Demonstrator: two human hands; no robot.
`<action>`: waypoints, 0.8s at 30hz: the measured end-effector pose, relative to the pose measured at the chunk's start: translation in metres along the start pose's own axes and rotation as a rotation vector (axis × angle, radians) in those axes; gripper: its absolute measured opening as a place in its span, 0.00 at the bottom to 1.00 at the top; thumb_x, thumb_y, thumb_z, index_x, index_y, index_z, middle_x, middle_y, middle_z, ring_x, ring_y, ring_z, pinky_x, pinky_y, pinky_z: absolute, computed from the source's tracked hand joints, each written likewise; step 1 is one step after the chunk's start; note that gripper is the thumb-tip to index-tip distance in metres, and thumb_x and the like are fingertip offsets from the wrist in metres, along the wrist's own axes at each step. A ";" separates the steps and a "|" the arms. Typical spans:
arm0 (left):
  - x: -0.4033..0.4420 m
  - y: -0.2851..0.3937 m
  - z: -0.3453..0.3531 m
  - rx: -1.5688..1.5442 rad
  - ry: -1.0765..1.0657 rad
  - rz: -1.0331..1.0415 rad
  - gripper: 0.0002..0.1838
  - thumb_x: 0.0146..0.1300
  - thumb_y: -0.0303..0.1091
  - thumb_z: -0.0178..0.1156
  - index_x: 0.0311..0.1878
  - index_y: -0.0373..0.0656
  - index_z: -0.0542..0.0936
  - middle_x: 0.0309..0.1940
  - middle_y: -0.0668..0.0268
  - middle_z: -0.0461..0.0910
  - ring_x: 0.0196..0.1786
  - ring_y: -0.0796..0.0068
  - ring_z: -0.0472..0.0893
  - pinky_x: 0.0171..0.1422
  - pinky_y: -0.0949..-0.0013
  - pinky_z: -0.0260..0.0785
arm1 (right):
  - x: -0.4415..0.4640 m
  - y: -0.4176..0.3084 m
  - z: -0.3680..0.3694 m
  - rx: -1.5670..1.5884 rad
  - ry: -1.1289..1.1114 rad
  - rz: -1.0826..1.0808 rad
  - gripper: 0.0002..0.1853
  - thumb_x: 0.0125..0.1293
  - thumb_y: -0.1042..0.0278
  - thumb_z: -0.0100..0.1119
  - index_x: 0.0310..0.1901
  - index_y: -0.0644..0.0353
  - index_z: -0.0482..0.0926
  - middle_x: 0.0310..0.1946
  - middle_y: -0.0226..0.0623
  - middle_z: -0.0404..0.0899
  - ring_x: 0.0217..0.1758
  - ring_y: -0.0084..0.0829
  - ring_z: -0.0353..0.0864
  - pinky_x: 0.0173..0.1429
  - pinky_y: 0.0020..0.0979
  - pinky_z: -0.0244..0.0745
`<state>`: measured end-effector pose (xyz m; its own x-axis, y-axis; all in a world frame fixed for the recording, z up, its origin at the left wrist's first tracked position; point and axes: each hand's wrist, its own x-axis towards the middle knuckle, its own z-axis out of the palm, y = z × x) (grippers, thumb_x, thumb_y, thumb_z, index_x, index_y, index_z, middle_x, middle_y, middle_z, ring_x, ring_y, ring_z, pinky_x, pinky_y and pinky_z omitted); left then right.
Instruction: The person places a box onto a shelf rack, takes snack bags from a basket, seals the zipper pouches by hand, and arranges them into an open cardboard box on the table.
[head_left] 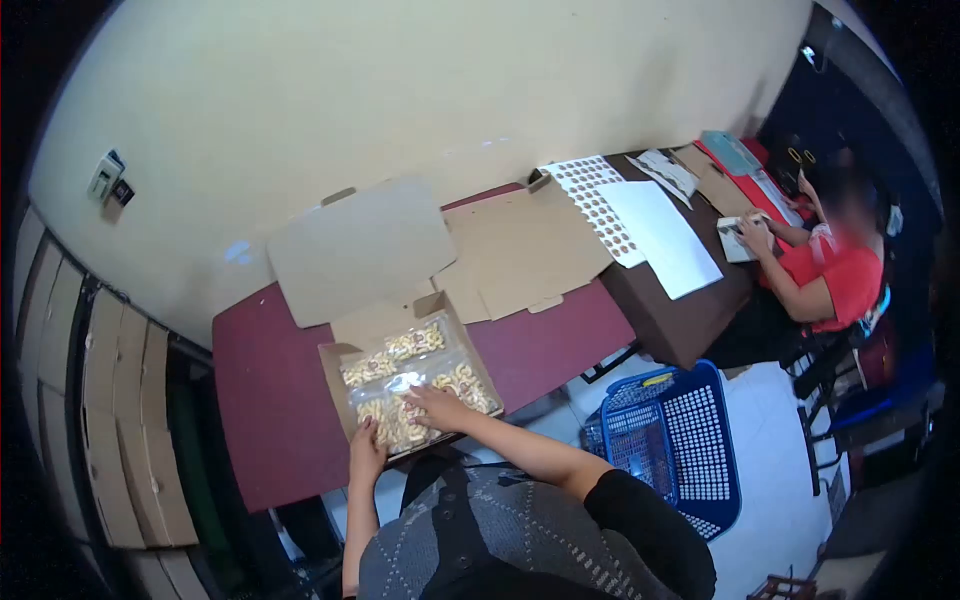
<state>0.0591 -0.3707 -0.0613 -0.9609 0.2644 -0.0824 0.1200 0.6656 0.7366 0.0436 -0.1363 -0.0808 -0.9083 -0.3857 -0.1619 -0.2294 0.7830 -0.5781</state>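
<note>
An open cardboard box (334, 388) sits at the near edge of the maroon table, its lid (362, 245) folded back toward the wall. Clear plastic packs of pale curled snacks (416, 341) lie in it in rows. My right hand (440, 408) rests on the nearer packs, palm down with fingers spread. At the box's near left corner is my left hand (367, 452), its fingers stretched out against the edge of a pack. Neither hand lifts anything.
Flattened cardboard (540, 245) lies right of the box on the maroon table (255, 400). Farther right, a brown table (665, 310) bears a sticker sheet (590, 195) and white paper (660, 235). A blue basket (705, 440) stands below. A person (840, 280) sits there, handling a small box.
</note>
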 end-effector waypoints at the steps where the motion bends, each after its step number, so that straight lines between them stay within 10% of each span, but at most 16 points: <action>1: 0.000 0.009 0.001 0.069 0.035 0.046 0.27 0.45 0.21 0.62 0.54 0.31 0.74 0.60 0.47 0.69 0.62 0.52 0.69 0.66 0.62 0.62 | -0.001 -0.001 -0.002 0.019 0.028 0.013 0.37 0.59 0.40 0.53 0.68 0.44 0.59 0.69 0.45 0.54 0.72 0.48 0.52 0.65 0.56 0.53; 14: 0.005 0.038 -0.008 -0.034 0.133 0.029 0.19 0.55 0.28 0.60 0.50 0.34 0.76 0.51 0.49 0.75 0.54 0.52 0.75 0.59 0.62 0.67 | 0.008 0.008 -0.013 -0.024 0.289 0.142 0.29 0.58 0.48 0.57 0.59 0.53 0.71 0.63 0.56 0.62 0.66 0.60 0.57 0.67 0.50 0.54; 19: 0.000 0.045 -0.018 0.051 0.087 -0.006 0.17 0.59 0.35 0.58 0.48 0.36 0.78 0.49 0.52 0.76 0.48 0.52 0.77 0.53 0.60 0.69 | -0.004 0.005 -0.045 -0.175 -0.076 0.304 0.24 0.60 0.48 0.53 0.53 0.53 0.77 0.60 0.49 0.68 0.62 0.51 0.65 0.62 0.48 0.60; 24: 0.031 0.040 -0.022 0.038 0.059 0.020 0.18 0.59 0.33 0.56 0.52 0.40 0.75 0.59 0.50 0.68 0.62 0.49 0.67 0.64 0.57 0.61 | 0.043 0.006 -0.060 0.178 0.134 0.267 0.20 0.61 0.55 0.55 0.48 0.61 0.78 0.47 0.51 0.76 0.50 0.49 0.74 0.58 0.40 0.67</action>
<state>0.0284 -0.3509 -0.0198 -0.9710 0.2373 -0.0279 0.1473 0.6867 0.7118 -0.0176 -0.1182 -0.0432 -0.9686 -0.1019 -0.2268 0.0764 0.7459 -0.6617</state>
